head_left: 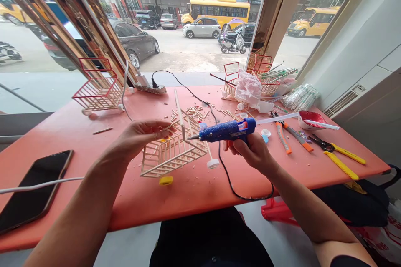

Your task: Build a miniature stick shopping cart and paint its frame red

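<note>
My right hand (pixel 255 152) is wrapped around a blue glue gun (pixel 224 130), with a long clear glue stick (pixel 275 118) coming out of its back. The gun's metal nozzle points left, at the lower end of an upright wooden stick (pixel 179 110) on a small cart (pixel 172 156). Thin pale sticks make up the cart's slatted frame, which has yellow and white bottle-cap wheels. My left hand (pixel 147 132) is closed at the cart's far left side, its fingertips pinching part of the stick frame. Exactly which stick it grips is partly hidden.
A red-rimmed stick cart (pixel 98 91) stands at the left back, near a power strip (pixel 150 88). Cut sticks (pixel 194 112) lie behind the work. Pliers (pixel 296 135), yellow-handled cutters (pixel 340 152) and a red dish (pixel 311 119) lie right. A phone (pixel 36 183) lies left; the gun's black cord (pixel 225 175) loops in front.
</note>
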Tool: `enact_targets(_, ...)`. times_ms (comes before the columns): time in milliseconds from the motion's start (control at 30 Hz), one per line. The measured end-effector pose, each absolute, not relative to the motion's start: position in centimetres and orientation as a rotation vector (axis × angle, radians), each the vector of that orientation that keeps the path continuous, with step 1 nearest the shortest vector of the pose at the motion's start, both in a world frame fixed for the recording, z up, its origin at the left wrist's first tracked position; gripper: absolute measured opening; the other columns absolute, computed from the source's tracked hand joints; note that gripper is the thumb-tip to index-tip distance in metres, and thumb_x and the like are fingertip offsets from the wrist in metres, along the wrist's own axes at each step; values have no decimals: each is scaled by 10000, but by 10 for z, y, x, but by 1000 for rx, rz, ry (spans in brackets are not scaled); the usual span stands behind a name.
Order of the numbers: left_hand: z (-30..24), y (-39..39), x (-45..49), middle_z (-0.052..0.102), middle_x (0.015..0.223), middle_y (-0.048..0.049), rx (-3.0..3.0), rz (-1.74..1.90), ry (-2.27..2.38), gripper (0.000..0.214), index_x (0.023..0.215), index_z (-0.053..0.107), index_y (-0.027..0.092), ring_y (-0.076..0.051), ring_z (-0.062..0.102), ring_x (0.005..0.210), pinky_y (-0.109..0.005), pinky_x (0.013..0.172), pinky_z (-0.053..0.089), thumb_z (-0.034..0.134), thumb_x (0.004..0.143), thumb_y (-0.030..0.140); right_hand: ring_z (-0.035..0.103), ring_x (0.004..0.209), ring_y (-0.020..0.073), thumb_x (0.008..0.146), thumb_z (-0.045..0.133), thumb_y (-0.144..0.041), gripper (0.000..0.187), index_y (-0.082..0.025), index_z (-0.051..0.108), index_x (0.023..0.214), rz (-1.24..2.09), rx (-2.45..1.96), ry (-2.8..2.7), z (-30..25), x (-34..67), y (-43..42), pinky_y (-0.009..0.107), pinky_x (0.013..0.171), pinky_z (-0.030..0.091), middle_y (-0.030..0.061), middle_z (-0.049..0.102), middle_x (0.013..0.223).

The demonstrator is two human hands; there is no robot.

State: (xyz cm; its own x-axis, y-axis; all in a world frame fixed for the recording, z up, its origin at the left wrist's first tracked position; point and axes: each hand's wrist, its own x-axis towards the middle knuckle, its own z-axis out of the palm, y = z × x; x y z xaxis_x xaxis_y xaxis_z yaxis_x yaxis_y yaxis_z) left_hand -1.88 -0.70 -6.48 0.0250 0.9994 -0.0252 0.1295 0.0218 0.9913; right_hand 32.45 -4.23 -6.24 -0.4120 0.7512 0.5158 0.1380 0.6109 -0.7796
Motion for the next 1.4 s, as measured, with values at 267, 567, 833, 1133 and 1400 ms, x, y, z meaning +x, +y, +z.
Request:
enact_targets(267,-65,-4,-19,864,903,-94,1159,1144,1298,614,880,900,213,-193,752,789,-317,797,615,1104,419,563,524,574,126,1095,535,-664,569,-183,721,854,826,-799,-1825,-59,326,-45,280,528,399,22,642,695)
enact_targets(567,-61,-8,-6,851,932,-43,955,1433,1309,665,945,878,188,-121,697,743,-244,727,557,1120,376,432,541,581,132,1104,542,-632,539,-186,753,887,703,-851,-1864,-66,325,-40,281,539,413,16,636,678)
enact_targets(833,-54,-15,-5,821,882,-54,1169,1308,1456,678,1117,839,168,-175,693,803,-285,729,521,992,543,495,541,561,131,1096,538,-656,548,-188,757,914,681,-936,-1884,-67,326,-37,294,528,417,15,646,689)
enact_targets(1133,-48,-22,-1,752,664,-43,1393,1163,1461,672,1112,801,117,-161,610,570,-287,538,443,870,690,636,542,531,144,1119,536,-580,469,-223,706,866,578,-916,-1965,-62,327,-38,325,525,417,8,636,652)
enact_targets(1400,-41,-28,8,756,631,-50,1367,1128,1423,743,1103,744,124,-213,694,590,-304,508,502,933,630,666,491,501,133,1112,575,-440,343,-230,706,876,433,-961,-2066,-61,330,-41,332,518,381,-15,591,627)
